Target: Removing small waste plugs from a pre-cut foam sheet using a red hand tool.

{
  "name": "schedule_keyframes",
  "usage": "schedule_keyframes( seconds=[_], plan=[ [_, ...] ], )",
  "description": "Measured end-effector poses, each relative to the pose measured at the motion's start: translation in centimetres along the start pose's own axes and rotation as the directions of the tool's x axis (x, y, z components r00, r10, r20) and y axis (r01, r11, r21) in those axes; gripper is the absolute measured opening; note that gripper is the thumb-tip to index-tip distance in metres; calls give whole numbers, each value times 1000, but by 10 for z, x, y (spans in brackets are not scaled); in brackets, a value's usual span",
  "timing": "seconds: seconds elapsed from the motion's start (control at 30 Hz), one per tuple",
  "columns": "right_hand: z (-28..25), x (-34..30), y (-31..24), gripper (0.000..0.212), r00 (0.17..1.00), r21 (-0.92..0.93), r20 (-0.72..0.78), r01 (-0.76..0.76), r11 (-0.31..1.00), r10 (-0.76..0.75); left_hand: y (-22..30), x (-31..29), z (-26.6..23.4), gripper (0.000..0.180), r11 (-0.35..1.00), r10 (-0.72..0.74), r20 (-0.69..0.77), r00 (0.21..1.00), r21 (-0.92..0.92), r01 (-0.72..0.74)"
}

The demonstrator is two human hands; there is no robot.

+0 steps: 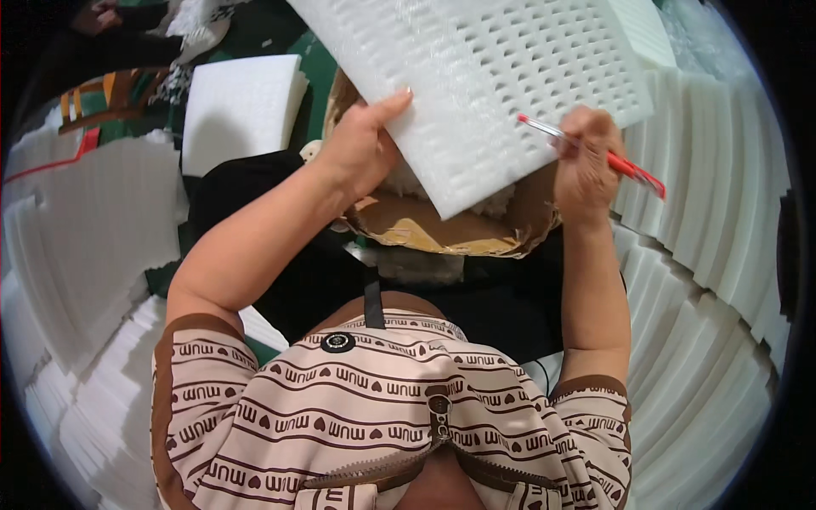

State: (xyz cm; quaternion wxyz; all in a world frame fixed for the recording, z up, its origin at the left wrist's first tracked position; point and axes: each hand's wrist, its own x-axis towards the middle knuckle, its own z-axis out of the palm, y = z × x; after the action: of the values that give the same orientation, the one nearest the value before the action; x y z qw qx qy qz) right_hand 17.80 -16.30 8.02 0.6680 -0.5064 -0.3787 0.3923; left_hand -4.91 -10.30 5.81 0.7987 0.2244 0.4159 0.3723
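Note:
A white foam sheet [425, 110] with rows of small holes is tilted above a cardboard box [425, 236]. My left hand [361, 153] grips its left edge, thumb on the upper face and the other fingers hidden beneath. The holes on the sheet's right part look dark and open; those on the left part look filled or pale. My right hand [586, 161] is closed round a red pen [633, 172], whose clear end points left over the sheet. That hand is at the sheet's lower right edge; whether it also grips the foam I cannot tell.
Tall stacks of white foam sheets [705, 178] stand on my right, and more stacks [102, 238] on my left. A smaller foam pile [238, 106] lies at the upper left, near a wooden chair [115, 93]. Part of another person [106, 17] shows at the far left.

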Motion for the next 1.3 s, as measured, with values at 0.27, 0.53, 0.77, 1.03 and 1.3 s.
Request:
schedule_keyframes(
  seconds=[0.27, 0.53, 0.77, 1.03, 1.3],
  plan=[
    [-19, 9, 14, 52, 979, -189, -57, -204, 960, 197, 0, 1, 6, 67, 985, -76, -19, 997, -157, 72],
    [-15, -1, 6, 49, 968, -375, 134, -147, 915, 211, -1, 12, 0, 56, 982, -64, -14, 998, 174, 66],
    [-10, -6, 4, 46, 984, -347, 115, -87, 934, 134, 6, 13, 1, 52, 981, -42, -32, 999, 190, 48],
    [2, -2, 26, 39, 870, -609, 462, 452, 652, -171, 8, 14, 2, 46, 976, -44, -37, 998, 211, 50],
    [10, -17, 10, 25, 947, -350, 319, 81, 933, 38, 6, 14, -2, 43, 980, -28, -34, 999, 197, 34]
  ],
)
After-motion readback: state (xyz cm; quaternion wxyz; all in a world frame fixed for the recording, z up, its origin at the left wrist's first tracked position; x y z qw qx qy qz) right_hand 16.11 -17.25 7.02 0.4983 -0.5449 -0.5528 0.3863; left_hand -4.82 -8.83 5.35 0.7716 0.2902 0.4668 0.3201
